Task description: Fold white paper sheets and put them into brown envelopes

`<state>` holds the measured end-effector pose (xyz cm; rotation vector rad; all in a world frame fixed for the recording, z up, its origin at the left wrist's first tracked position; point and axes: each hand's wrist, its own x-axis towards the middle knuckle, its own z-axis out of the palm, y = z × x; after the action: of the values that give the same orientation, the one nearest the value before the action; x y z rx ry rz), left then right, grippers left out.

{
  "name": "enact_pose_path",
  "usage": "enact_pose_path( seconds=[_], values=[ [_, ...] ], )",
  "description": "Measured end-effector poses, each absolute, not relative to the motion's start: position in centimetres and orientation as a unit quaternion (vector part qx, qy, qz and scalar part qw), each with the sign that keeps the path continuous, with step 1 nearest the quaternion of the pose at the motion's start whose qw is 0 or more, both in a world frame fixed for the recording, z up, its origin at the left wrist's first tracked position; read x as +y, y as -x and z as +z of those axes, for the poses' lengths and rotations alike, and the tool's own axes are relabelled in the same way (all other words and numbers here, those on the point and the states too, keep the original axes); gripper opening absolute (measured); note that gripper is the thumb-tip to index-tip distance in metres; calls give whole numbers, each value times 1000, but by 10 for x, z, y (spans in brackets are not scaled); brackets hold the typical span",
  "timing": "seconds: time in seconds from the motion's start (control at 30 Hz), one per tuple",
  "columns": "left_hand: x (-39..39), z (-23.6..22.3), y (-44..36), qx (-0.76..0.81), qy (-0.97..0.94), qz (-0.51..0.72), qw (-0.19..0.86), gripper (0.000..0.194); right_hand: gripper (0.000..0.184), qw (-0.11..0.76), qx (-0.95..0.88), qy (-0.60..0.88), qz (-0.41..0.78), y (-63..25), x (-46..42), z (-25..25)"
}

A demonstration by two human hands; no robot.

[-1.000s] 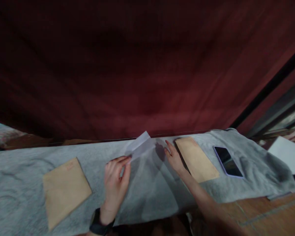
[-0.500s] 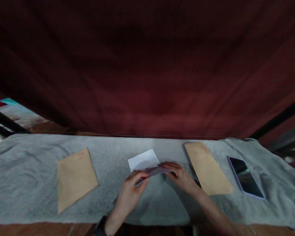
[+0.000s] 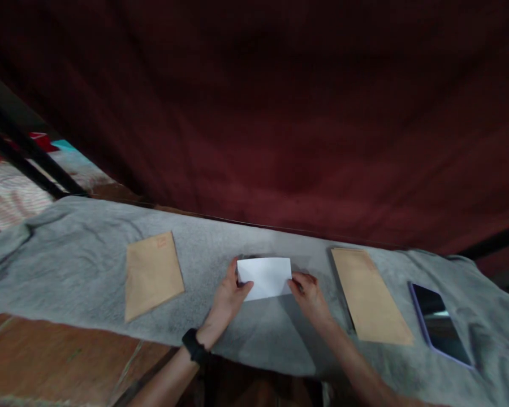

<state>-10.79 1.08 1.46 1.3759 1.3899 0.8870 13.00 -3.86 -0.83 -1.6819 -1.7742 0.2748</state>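
The left hand (image 3: 228, 295) and right hand (image 3: 309, 294) pinch 1 white paper (image 3: 266, 277) at opposite ends, over the gray cloth (image 3: 212, 240). It sits between 1 brown envelope (image 3: 152, 277) and the envelope stack (image 3: 371, 299).

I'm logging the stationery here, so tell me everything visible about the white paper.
The white paper is a thin, blank-looking oblong, longer sides running across the view. It is held over the grey cloth; contact below is unclear. The left hand grips its left end, thumb on the visible face; the right hand pinches its right edge.
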Motion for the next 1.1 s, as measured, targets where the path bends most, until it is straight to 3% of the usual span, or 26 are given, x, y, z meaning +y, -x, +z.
enact_pose_path(
  seconds=[0.23, 0.43, 0.6, 0.87, 1.1],
  values=[
    [5, 16, 101, 605, -676, 284, 309, 80, 42, 249, -682, 687, 13, -117, -44, -13],
    [-8, 21, 99, 615, -736, 202, 198, 68, 38, 175, -700, 692, -24, -111, -46, -11],
    [-13, 21, 93, 558, -801, 210, 44, 57, 38, 163, -695, 699, -29, -110, -49, -9],
    [-23, -8, 64, 447, -882, 151, 12, 55, 51, 274, -739, 611, 72, -87, -43, -2],
    [-19, -23, 71, 437, -888, 139, -18, 65, 59, 169, -771, 607, 91, -70, -36, -8]
  ],
)
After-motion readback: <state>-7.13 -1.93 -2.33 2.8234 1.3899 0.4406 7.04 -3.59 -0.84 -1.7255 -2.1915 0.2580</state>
